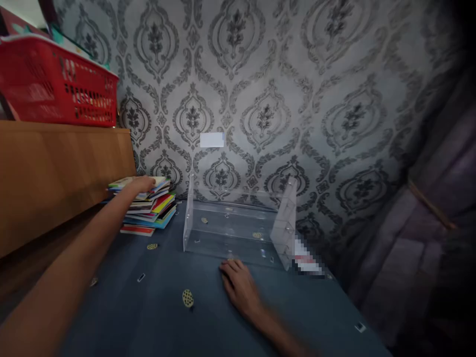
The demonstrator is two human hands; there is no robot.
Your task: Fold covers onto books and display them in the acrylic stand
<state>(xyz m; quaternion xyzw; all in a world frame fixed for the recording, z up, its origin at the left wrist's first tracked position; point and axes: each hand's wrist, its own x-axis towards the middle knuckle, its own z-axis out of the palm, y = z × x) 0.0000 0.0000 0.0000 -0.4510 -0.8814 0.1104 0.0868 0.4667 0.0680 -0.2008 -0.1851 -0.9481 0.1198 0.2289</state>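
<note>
At the end of my outstretched left arm, my left hand (143, 184) is on top of a stack of books (154, 210). Its fingers are small and partly hidden, so I cannot tell whether they grip the top book. The stack is uneven, with colourful spines and edges pointing different ways. My right hand (241, 287) lies palm down on the dark blue patterned cover (156, 317), fingers stretched out and holding nothing. Its fingertips are close to the front edge of a clear plastic rack (230, 233), which has upright side panels and stands against the wall.
A red perforated basket (59, 82) stands on a wooden cabinet (63, 178) at the left. White switch plate (211, 140) on the patterned wall. Beyond the rack's right panel lies a blurred white and red item (307, 258). A tied curtain (416, 238) hangs at the right.
</note>
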